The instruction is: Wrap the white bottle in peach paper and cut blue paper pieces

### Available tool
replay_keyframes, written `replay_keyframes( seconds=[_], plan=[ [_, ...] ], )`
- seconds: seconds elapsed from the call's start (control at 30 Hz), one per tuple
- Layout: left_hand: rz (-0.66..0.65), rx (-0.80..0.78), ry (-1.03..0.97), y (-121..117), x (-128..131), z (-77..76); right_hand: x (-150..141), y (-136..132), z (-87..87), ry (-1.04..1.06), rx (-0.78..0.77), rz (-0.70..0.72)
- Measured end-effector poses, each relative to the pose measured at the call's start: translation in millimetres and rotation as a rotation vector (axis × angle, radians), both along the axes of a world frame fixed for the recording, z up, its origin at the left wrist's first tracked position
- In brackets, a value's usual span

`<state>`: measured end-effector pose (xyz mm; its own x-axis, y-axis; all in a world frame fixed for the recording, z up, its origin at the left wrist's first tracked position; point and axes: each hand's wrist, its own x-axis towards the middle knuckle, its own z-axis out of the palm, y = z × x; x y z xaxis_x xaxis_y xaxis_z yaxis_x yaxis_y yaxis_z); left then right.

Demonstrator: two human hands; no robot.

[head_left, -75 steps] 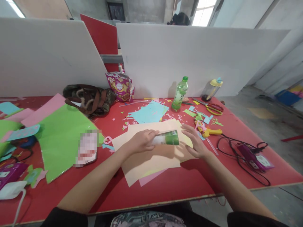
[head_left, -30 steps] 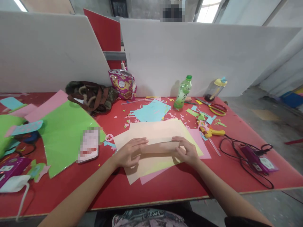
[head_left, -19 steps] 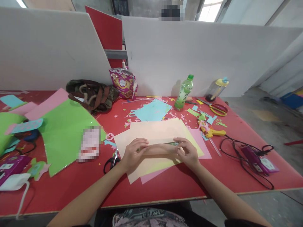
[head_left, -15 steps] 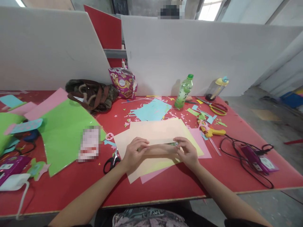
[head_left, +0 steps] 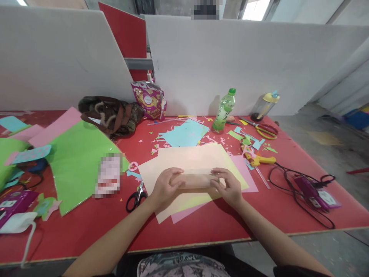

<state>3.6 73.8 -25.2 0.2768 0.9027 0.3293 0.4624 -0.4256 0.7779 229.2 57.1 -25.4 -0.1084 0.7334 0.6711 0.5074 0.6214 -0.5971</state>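
Observation:
A narrow pale beige piece of paper [head_left: 196, 181], seemingly folded or rolled into a band, stretches between my hands. My left hand [head_left: 168, 186] pinches its left end, thumb below and fingers above. At the right end, my right hand [head_left: 229, 187] grips it in the same way. Beneath the band lies a large peach sheet [head_left: 184, 158], with a yellow sheet [head_left: 198, 204] and a pink sheet [head_left: 187, 214] showing under it. Black-handled scissors [head_left: 136, 200] rest beside my left wrist. What the fold holds inside is hidden.
Light blue paper [head_left: 187, 132] and scraps lie behind the sheets. A green bottle [head_left: 224, 109], red-and-yellow scissors [head_left: 263, 130] and a yellow glue gun [head_left: 261, 159] with a cord are to the right. Green sheeting [head_left: 77, 161] and a camouflage bag [head_left: 112, 115] are at left.
The band's upper edge has come down over the gap where a dark green strip showed; that strip is now covered. Both hands stay at the two ends, fingers slightly shifted.

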Motion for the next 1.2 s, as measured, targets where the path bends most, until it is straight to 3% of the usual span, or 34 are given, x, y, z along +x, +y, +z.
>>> replay_keyframes(
  seconds=[0.1,0.2,0.27,0.4,0.57,0.77,0.97,1.2],
  plan=[
    [-0.072,0.042,0.053,4.7,-5.6,-1.3,5.3,1.0,0.1,-0.104,0.001,0.051],
    [-0.252,0.086,0.099,13.8,-16.3,-1.8,12.0,3.2,-1.0,-0.198,0.019,0.131],
    [-0.356,0.046,0.133,20.2,-24.4,-1.4,16.4,4.8,-1.1,-0.236,0.047,0.160],
    [-0.413,-0.048,0.238,27.3,-33.8,0.6,22.7,5.1,-1.0,-0.318,0.089,0.188],
    [-0.423,0.009,0.313,30.0,-30.5,1.6,24.7,1.5,-2.9,-0.414,0.142,0.236],
    [-0.423,-0.035,0.373,37.2,-23.4,8.5,24.7,-0.5,1.6,-0.351,0.161,0.264],
    [-0.340,0.061,0.480,33.0,-9.1,8.6,24.2,-1.9,-1.1,-0.349,0.139,0.277],
    [-0.208,0.102,0.413,40.2,-13.0,4.7,29.1,-2.5,-3.8,-0.357,0.111,0.306]
  ],
)
